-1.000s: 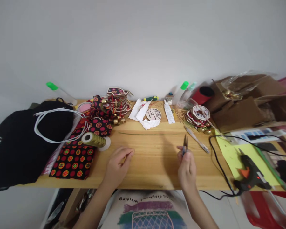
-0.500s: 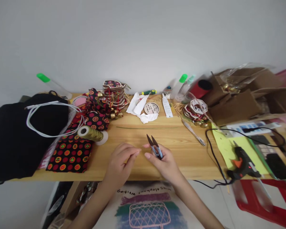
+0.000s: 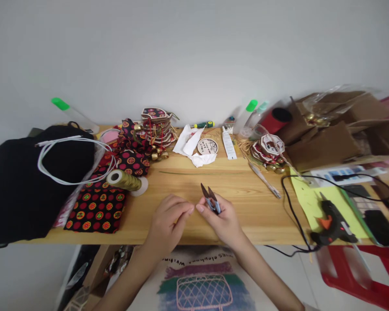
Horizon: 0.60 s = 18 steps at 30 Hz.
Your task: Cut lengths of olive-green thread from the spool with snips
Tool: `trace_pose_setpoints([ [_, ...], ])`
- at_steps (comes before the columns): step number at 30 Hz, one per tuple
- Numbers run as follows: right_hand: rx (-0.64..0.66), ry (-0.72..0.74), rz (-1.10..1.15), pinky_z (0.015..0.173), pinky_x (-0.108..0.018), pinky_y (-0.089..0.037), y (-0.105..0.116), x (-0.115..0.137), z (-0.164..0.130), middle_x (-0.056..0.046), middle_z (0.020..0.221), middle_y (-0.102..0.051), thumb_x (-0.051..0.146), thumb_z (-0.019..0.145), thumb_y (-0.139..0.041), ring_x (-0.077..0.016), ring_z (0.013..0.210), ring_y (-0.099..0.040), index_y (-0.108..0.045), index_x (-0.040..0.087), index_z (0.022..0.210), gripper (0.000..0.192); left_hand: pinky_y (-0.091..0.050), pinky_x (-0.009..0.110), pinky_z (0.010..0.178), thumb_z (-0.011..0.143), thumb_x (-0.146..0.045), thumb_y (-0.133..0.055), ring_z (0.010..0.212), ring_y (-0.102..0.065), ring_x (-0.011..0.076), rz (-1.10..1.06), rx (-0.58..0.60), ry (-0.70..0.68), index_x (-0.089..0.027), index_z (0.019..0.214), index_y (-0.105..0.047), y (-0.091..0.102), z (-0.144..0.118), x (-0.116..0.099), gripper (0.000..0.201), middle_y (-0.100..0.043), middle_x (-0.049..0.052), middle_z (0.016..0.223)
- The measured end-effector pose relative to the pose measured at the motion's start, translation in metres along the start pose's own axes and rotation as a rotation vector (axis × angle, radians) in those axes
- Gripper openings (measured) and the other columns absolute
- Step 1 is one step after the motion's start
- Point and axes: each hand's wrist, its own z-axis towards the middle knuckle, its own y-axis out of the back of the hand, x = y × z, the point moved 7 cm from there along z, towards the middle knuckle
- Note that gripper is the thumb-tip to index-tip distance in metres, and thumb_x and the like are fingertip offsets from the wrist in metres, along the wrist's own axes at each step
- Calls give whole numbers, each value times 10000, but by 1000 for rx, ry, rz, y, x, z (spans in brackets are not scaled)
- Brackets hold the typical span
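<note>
My right hand grips small blue-handled thread snips, their dark blades apart and pointing up and away from me. My left hand sits just to the left, fingertips pinched together and almost touching the right thumb; whether a thread lies between them is too fine to tell. Both hands rest over the near middle of the wooden table. A spool of gold thread lies on its side to the left, on patterned red-dotted fabric.
A black bag with white cord fills the left end. Stacked fabric ornaments with bells, a round wooden disc, tweezers, a glue gun with black cable, cardboard boxes and a red stool lie around.
My right hand has carried the snips from the right part of the table leftward to meet my left hand, and the blades have opened. In the last half second the hands closed in slightly.
</note>
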Motion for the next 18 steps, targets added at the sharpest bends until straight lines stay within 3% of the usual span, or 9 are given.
trace_pose_setpoints([
  [6, -10, 51, -157, 518, -188, -378, 12, 0, -1, 33, 602, -518, 365, 802, -554, -86, 539, -459, -547, 178, 725, 203, -453, 215, 629, 826, -155, -519, 682, -563, 98, -61, -27, 90, -183, 779, -619, 0, 1, 5, 113, -612, 4, 703],
  [10, -92, 131, -389, 504, -185, -381, 43, -3, -3, 27, 594, -551, 343, 817, -541, -92, 520, -488, -557, 182, 734, 182, -428, 200, 544, 828, -213, -518, 572, -526, 87, 25, -91, 244, -185, 745, -622, 8, 0, 28, 136, -593, -14, 637],
  [13, -171, 183, -539, 501, -182, -386, 70, -5, -5, 29, 597, -576, 323, 812, -553, -92, 504, -505, -564, 187, 759, 146, -446, 210, 575, 826, -236, -509, 622, -567, 102, 135, -142, 276, -180, 754, -631, 15, 0, 46, 152, -637, 2, 689],
  [18, -286, 161, -595, 459, -190, -369, 95, -9, -7, 27, 556, -564, 384, 816, -544, -97, 468, -489, -562, 191, 731, 212, -466, 207, 598, 829, -238, -504, 654, -607, 107, 164, -24, 208, -182, 775, -647, 17, 3, 51, 163, -671, 5, 721],
])
